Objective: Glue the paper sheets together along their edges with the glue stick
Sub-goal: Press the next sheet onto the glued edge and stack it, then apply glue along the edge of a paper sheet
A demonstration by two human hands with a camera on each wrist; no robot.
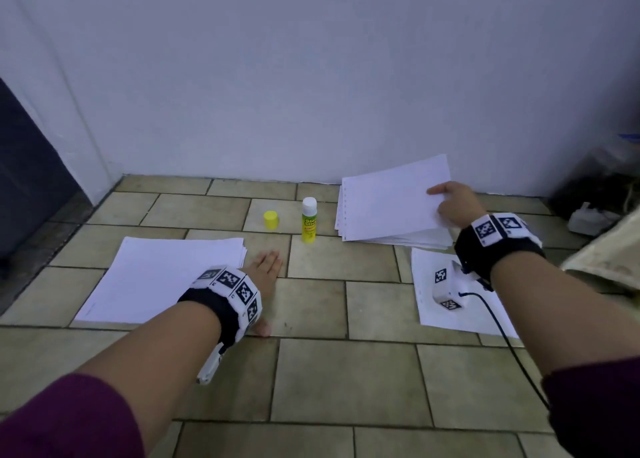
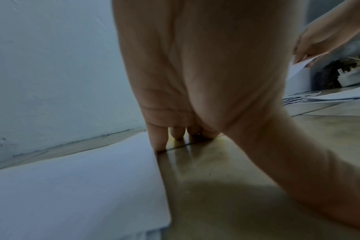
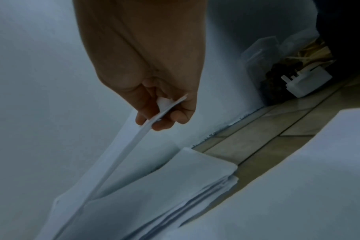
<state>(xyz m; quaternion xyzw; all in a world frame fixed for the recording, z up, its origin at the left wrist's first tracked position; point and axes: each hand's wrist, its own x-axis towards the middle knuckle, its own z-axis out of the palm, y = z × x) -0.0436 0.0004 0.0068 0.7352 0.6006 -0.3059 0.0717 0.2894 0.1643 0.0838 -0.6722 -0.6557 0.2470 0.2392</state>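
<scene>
Head view: tiled floor (image 1: 346,371), white wall (image 1: 311,77) behind. Left paper stack (image 1: 162,277) lies flat on floor, long axis running front-left to back-right. Right paper stack (image 1: 391,229) near wall, flat; top sheet (image 1: 391,198) lifted off it at right edge, tilted up toward wall, punched-hole margin along its left side. Single sheet (image 1: 460,305) lies front-right. Right hand (image 1: 453,205) pinches top sheet's right edge, thumb over, fingers (image 3: 164,123) under. Left hand (image 1: 266,270) flat on floor just beside left stack's right edge, fingers (image 2: 158,138) straight, gripping nothing. Glue stick (image 1: 309,219) upright betw. stacks, uncapped, white tip up. Yellow cap (image 1: 271,220) stands just left of it, apart.
</scene>
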